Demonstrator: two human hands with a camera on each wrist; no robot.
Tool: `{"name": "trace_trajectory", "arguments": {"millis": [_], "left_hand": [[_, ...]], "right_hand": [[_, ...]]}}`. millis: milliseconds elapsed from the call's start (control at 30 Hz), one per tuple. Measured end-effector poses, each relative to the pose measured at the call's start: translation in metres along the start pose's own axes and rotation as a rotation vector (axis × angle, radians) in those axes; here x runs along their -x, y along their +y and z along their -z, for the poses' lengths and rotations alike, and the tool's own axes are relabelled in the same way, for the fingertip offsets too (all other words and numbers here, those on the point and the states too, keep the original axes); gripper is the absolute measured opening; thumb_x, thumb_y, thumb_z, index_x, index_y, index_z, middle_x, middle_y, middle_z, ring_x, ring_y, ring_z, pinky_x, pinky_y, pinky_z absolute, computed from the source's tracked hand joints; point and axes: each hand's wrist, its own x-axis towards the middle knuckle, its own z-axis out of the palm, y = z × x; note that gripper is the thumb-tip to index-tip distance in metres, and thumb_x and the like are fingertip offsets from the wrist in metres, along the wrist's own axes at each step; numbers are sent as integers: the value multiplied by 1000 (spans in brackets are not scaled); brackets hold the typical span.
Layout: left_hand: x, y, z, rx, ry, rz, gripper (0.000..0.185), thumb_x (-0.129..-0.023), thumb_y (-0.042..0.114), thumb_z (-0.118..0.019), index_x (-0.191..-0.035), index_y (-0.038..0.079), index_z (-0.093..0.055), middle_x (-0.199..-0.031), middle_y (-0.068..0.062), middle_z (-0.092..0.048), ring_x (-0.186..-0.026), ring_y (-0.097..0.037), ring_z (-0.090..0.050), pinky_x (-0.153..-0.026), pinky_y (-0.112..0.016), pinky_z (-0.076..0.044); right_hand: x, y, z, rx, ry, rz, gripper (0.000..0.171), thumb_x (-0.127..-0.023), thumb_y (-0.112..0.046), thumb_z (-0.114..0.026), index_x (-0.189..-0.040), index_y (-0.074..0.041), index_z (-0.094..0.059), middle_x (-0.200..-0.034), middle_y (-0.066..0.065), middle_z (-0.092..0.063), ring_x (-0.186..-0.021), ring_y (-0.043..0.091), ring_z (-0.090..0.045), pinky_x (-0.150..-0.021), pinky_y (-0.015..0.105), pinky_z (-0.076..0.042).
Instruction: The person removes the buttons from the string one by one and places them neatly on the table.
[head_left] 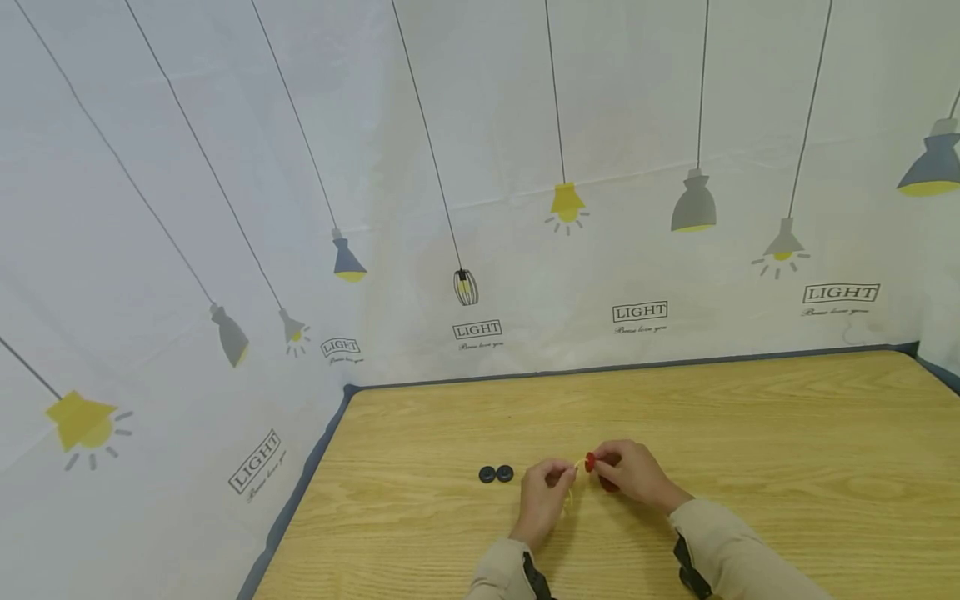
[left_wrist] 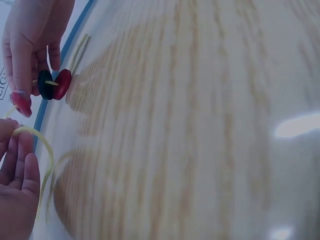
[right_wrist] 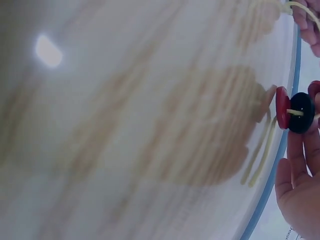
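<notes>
A: What has the right hand [head_left: 636, 475] got?

B: Its grip is pinched on a red button [left_wrist: 62, 84] and a black button [left_wrist: 46, 84], held face to face just above the desk [head_left: 750, 467], about midway along the near edge. A pale yellow cord [left_wrist: 42, 145] runs through both.

A: And the left hand [head_left: 542, 493]?

B: Just beside the right, fingers curled on the loose end of that cord, which loops down toward the desk.

A: Anything else around?

B: Two black buttons [head_left: 496, 474] lie side by side on the desk, near the left hand on its outer side, toward the left edge. A curtain [head_left: 480, 208] printed with lamps hangs behind.

A: What might go wrong?

B: My guess: if the left grip slackens, the cord end could slip back out of the holes. A sharp tug could also pull the buttons from the right fingers and send them rolling.
</notes>
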Motion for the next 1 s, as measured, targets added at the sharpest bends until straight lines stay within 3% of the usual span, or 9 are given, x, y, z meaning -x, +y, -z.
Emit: {"name": "trace_trajectory", "arguments": {"millis": [367, 500, 800, 1000], "left_hand": [[0, 3, -8, 76, -78, 9, 35, -83, 15, -62, -113, -2, -55, -98, -10, -60, -89, -22, -57, -76, -30, -46], [0, 3, -10, 101, -80, -4, 34, -82, 9, -62, -113, -5, -54, -98, -14, -60, -89, -26, -57, -76, -31, -46], [1, 3, -8, 111, -77, 10, 30, -81, 16, -65, -106, 1, -59, -94, -4, -59, -84, -15, -57, -73, -23, -46], [1, 0, -2, 90, -62, 0, 30, -81, 14, -64, -106, -1, -59, -92, -5, -60, -84, -17, -58, -73, -25, -47]], "right_hand": [[0, -2, 0, -34, -9, 57, 4, -82, -6, -62, -84, -5, -64, -76, 0, -62, -70, 14, -56, -58, 23, -45], [0, -4, 0, -28, -15, 50, 4, -82, -5, -61, -84, -5, -64, -77, -1, -62, -71, 15, -55, -58, 23, -45], [1, -2, 1, -32, -15, 38, 5, -82, -4, -60, -83, -6, -65, -76, -2, -61, -71, 12, -55, -58, 22, -46], [2, 0, 3, -26, -12, 42, 5, -83, -7, -60, -83, -5, -64, -75, -2, -61, -70, 12, -55, -59, 24, -45]]}}
